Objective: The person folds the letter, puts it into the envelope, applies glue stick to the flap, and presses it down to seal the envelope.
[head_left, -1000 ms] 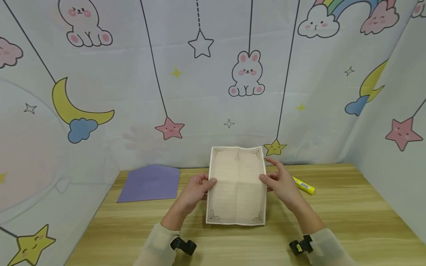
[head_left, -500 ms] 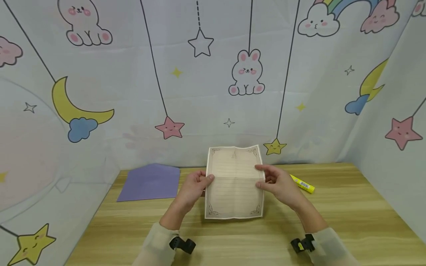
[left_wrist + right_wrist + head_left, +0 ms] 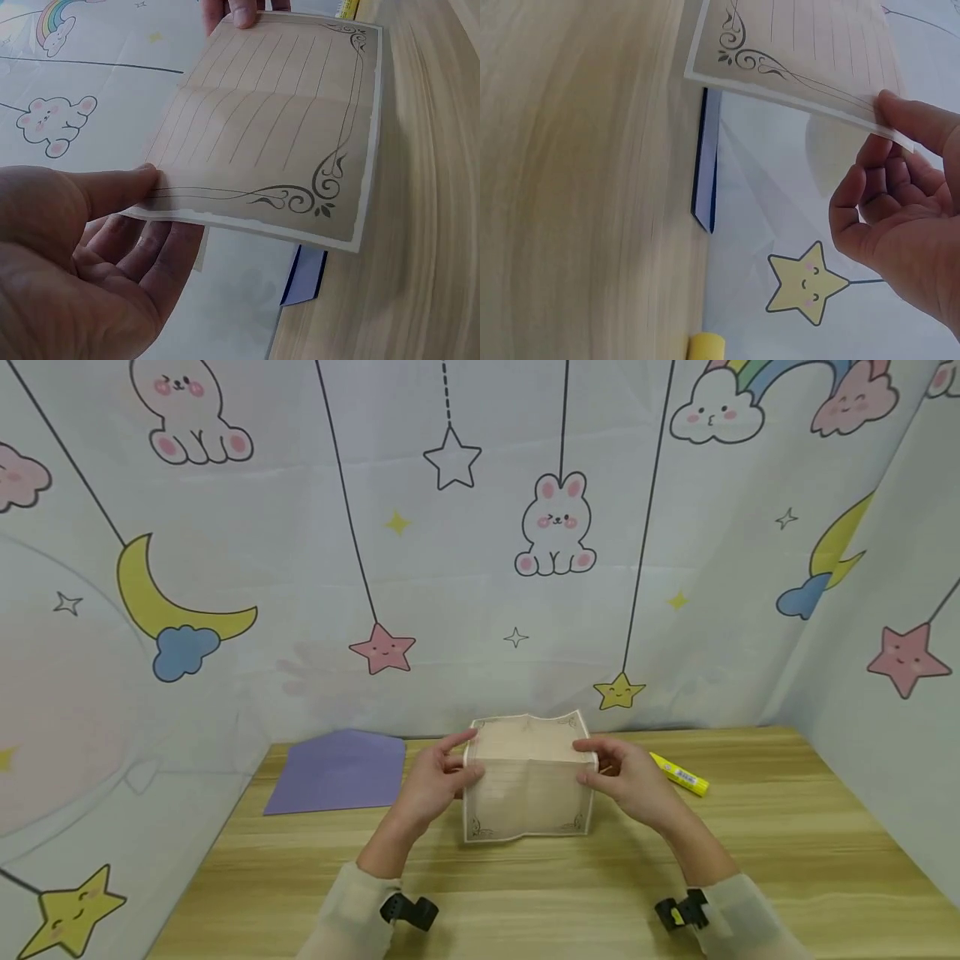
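A lined, cream sheet of letter paper (image 3: 528,797) with scrollwork corners and a pale border is held up over the table. It bends along a crosswise crease, its upper half tilting back. My left hand (image 3: 432,777) pinches the left edge between thumb and fingers, close to the crease. At the opposite edge, my right hand (image 3: 633,777) pinches the paper the same way, one finger reaching up along its side. In the left wrist view the thumb lies on the printed face of the paper (image 3: 247,112), with the fingers behind.
A purple envelope (image 3: 337,774) lies at the back left of the wooden table (image 3: 750,860). Behind my right hand is a yellow glue stick (image 3: 681,775). A printed cloth (image 3: 480,568) with bunnies and stars hangs along the table's back edge.
The paper's top half has tilted backward along the crease, and its lower edge has risen. My right hand shifted slightly left, and a left finger has moved up toward the top corner.
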Tool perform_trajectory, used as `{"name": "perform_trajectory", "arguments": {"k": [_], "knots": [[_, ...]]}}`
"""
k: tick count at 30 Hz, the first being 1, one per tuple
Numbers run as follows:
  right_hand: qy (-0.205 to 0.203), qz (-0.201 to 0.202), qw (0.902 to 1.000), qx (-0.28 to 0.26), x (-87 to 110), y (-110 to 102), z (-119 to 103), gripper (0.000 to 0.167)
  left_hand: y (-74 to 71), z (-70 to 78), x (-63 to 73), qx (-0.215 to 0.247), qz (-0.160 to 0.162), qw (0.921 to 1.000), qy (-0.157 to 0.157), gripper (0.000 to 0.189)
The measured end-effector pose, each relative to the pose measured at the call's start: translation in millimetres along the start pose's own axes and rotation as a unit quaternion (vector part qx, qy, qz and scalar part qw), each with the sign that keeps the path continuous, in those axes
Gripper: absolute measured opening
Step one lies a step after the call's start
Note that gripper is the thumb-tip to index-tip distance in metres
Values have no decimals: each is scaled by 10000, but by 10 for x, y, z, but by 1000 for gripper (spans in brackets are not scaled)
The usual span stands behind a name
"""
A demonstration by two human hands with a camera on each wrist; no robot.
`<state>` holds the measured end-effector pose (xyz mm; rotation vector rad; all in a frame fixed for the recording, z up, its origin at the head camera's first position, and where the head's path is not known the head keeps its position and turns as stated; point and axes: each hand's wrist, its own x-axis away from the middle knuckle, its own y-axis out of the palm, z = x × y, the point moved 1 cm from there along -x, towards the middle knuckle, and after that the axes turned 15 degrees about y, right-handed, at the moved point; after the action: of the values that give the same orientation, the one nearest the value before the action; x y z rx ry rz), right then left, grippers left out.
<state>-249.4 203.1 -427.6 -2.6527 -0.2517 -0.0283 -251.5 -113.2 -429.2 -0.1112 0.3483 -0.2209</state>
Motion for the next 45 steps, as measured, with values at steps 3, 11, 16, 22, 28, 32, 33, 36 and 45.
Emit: {"name": "perform_trajectory", "arguments": {"k": [3,11,16,22,28,32,33,36,45], "knots": [[25,56,9998,175,-6,2,16,35,-10,7,19,-346,-126,9993,100,38],[-33,201,9988,439,-7,12,29,18,-29,11,31,-712,-151,9972,167,20],[-13,254,9991,334,-12,14,39,22,-41,10,35,-1034,-108,9945,141,18],[109,185,9998,57,-18,16,65,28,-40,24,55,-1069,-409,9934,-15,18],[374,204,9989,-173,-7,33,42,35,-35,36,71,-460,-1173,9917,-254,18],[323,182,9991,-198,-6,54,36,34,-31,27,82,-223,-1669,9853,-282,17],[257,131,9994,-192,-10,61,39,33,-23,25,85,-204,-1768,9836,-294,19],[60,-56,9998,-157,-17,89,43,29,32,32,96,-217,-2032,9785,-283,30],[-51,-419,9987,289,17,234,0,27,284,30,126,-288,-2275,9729,-285,20]]}}
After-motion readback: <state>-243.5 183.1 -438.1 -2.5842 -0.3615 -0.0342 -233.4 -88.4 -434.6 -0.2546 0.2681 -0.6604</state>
